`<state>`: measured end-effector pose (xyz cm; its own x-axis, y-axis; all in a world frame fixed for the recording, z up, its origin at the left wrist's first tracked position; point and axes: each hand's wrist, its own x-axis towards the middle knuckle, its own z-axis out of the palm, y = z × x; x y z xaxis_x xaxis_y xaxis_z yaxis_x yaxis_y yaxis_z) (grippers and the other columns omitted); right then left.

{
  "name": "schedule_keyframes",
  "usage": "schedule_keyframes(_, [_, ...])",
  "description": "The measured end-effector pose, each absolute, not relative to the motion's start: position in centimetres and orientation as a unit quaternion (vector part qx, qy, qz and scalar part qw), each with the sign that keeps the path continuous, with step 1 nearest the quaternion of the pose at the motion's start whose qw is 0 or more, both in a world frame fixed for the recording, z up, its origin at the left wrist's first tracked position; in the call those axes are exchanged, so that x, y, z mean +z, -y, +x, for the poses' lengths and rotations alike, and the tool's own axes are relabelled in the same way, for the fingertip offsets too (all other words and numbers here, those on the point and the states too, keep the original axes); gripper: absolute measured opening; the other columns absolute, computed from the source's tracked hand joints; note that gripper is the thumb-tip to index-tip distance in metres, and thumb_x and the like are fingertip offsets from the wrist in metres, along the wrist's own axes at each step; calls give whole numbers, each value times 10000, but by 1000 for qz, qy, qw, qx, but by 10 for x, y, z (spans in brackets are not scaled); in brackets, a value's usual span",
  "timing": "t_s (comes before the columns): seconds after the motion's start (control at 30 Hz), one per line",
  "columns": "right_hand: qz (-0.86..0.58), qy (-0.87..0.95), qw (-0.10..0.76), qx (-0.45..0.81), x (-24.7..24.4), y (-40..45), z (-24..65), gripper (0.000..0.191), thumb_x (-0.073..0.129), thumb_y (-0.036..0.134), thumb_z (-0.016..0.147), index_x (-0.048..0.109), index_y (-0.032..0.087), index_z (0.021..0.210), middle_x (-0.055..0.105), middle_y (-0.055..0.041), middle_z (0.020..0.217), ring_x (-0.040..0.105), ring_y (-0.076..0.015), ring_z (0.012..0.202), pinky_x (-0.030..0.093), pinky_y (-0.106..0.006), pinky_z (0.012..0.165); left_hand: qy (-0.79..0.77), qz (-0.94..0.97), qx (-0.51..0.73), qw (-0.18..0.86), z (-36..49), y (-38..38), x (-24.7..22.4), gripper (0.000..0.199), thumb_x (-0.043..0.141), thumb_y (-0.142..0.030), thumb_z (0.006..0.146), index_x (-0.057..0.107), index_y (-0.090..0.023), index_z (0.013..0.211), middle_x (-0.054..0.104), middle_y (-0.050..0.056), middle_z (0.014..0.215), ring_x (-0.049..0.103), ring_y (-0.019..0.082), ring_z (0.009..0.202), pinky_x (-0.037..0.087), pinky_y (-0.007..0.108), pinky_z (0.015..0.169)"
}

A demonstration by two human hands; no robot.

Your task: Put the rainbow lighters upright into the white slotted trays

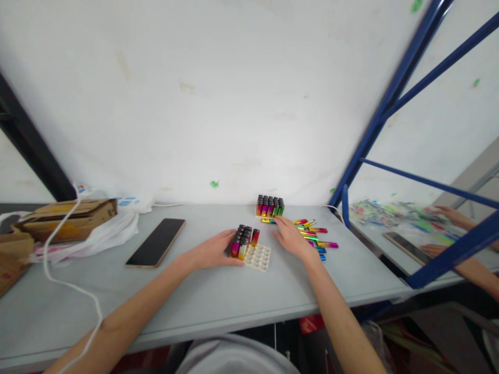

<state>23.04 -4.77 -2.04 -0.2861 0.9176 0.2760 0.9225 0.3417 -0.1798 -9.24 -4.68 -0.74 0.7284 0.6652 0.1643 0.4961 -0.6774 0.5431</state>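
Observation:
My left hand (218,250) is wrapped round the left side of a white tray (258,258) with round holes, thumb in front and fingers behind. Several shiny lighters (242,243) with black tops stand upright in the tray's left part, and a red-and-yellow lighter (255,237) stands at its back. The holes toward the right are bare. My right hand (293,238) reaches over the table with fingers stretched out and the thumb apart. Its fingertips are at the end of a gold lighter (267,221) lying flat; whether they touch it is unclear. Loose coloured lighters (314,236) lie beside this hand.
A full block of upright lighters (270,205) stands near the wall. A phone (156,243) lies left of my left hand. Farther left are a cardboard box (70,221), plastic bags (120,228) and a white cable (74,283). A blue metal frame (366,140) rises on the right.

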Motion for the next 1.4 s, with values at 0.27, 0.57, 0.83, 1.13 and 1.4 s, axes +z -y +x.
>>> schedule_keyframes(0.27, [-611, 781, 131, -8, -20, 49, 236, 428, 559, 208, 1019, 646, 167, 1436, 691, -195, 1342, 648, -319, 1257, 459, -425, 1120, -327, 898, 170, 238, -93, 47, -7, 953, 827, -691, 806, 487, -226, 1565, 492, 139, 1656, 462, 376, 1524, 309, 483, 1315])
schedule_keyframes(0.57, [-637, 743, 207, 6, -4, 52, 223, 290, 454, 256, 1098, 714, 167, 1191, 761, -174, 1112, 721, -288, 1028, 494, -358, 910, -332, 897, 164, 240, -93, 48, -5, 954, 827, -671, 815, 478, -204, 1570, 490, 148, 1653, 472, 385, 1512, 313, 483, 1311])
schedule_keyframes(0.83, [-529, 637, 525, 197, 8, 48, 218, 359, 700, 556, 922, 718, 206, 1001, 670, -6, 735, 630, -204, 689, 496, -314, 688, -336, 897, 152, 242, -92, 49, -2, 951, 822, -648, 837, 452, -189, 1583, 476, 156, 1661, 457, 364, 1526, 305, 475, 1313])
schedule_keyframes(1.13, [-341, 518, 609, 494, 41, 80, 190, 500, 759, 700, 849, 521, 290, 1006, 679, 41, 837, 624, -146, 641, 598, -337, 695, -335, 893, 164, 250, -92, 50, -3, 981, 837, -656, 815, 453, -192, 1590, 488, 150, 1656, 468, 373, 1520, 312, 479, 1315])
schedule_keyframes(1.4, [-388, 450, 598, 538, 37, 81, 166, 649, 649, 874, 802, 449, 257, 822, 330, 113, 580, 216, -68, 442, 178, -180, 390, -317, 902, 172, 239, -92, 48, -4, 953, 823, -675, 825, 463, -223, 1583, 502, 132, 1645, 478, 355, 1512, 319, 468, 1309])
